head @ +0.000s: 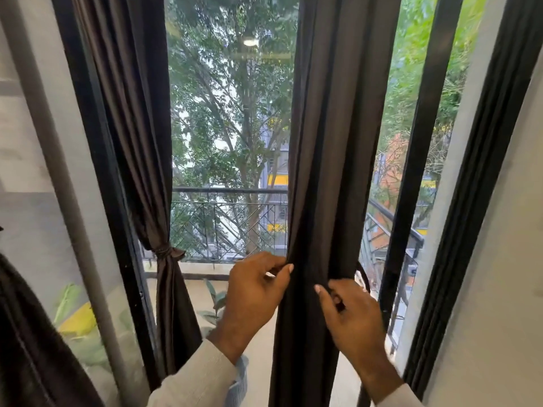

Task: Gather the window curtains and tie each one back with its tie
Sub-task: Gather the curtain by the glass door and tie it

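Two dark brown curtains hang at a tall window. The left curtain (138, 142) is gathered and bound at waist height by its tie (164, 251), knotted tight. The right curtain (332, 142) hangs in a loose bunch in front of me. My left hand (252, 292) pinches its left edge between thumb and fingertips. My right hand (349, 315) grips a fold on its right side. A thin dark strip, the tie (364, 276), loops out just behind my right hand, partly hidden by the cloth.
Black window frames (411, 171) stand on both sides, with a pale wall (505, 259) at the right. Through the glass are a balcony railing (229, 207), a potted plant (217, 304) and trees. Dark cloth (26, 333) hangs at the lower left.
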The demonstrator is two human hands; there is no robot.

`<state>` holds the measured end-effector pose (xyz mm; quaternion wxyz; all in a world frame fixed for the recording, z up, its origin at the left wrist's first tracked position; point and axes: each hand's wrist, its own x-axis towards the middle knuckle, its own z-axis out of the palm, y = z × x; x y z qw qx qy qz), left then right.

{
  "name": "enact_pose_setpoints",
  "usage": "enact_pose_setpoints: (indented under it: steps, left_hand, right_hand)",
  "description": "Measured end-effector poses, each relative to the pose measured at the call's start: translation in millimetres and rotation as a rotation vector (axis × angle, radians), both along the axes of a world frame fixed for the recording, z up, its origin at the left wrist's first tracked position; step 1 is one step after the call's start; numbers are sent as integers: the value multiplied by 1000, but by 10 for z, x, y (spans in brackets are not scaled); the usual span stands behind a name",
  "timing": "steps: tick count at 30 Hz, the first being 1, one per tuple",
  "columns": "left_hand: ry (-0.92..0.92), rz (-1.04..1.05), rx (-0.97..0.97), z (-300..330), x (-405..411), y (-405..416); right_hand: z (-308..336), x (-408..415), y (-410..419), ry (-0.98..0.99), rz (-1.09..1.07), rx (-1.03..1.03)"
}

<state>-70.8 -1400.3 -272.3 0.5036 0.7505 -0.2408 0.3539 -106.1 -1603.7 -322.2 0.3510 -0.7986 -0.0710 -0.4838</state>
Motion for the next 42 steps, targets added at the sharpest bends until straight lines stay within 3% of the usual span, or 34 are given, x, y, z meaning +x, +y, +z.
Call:
enact_pose_setpoints:
  steps: [2,3,6,10,13,20,24,26,28,30,32,34,37,39,41,42]
  left_hand:
    - [27,-20,-46,-20,-21,-31]
    - [43,-37,-73,-35,-32,-47]
    - [64,-56,-83,-73,-43,-95]
    - [102,-73,-110,-77,-98,-210]
    - [79,-86,-79,-108,-171,-318]
    - [-17,-53,16,-120,-288,-404]
    - [-29,40,25,-85,-290,-423]
    - [-31,91,27,-73,-264,-395]
    - [-26,106,36,-50,-260,-350]
    - [-11,102,27,-38,-259,-310]
    - [7,88,24,-39,-259,-290]
    - [17,85,27,-54,-256,-273]
    - [23,124,-1,-75,-266,-234]
    - [32,136,2,-73,-269,-192]
    - [27,130,22,-60,-262,-167]
    - [29,116,12,-52,-257,-159]
  right_hand:
    - [-13,-17,2,4,-63,229]
    - [-56,-25,16,0,-100,190]
    - [-171,-111,84,-133,-121,-505]
    - [-207,-72,-18,-64,-108,-341]
    - [-329,-100,64,-41,-14,-494]
    - [-218,-179,94,-17,-35,-471]
    - [-82,-229,-62,-37,128,-587]
    - [35,-291,-215,-77,76,-381]
    - [115,-317,-337,-103,-62,-9]
    - [137,-212,-369,-6,-100,230]
    - [65,-64,-344,161,13,171]
    - [-17,64,-370,189,58,50]
    - [-65,65,-380,70,17,318]
    - [-136,-76,-275,21,24,176]
    - [-251,-235,-137,-11,86,-250]
    - [-240,-264,-120,15,131,-255]
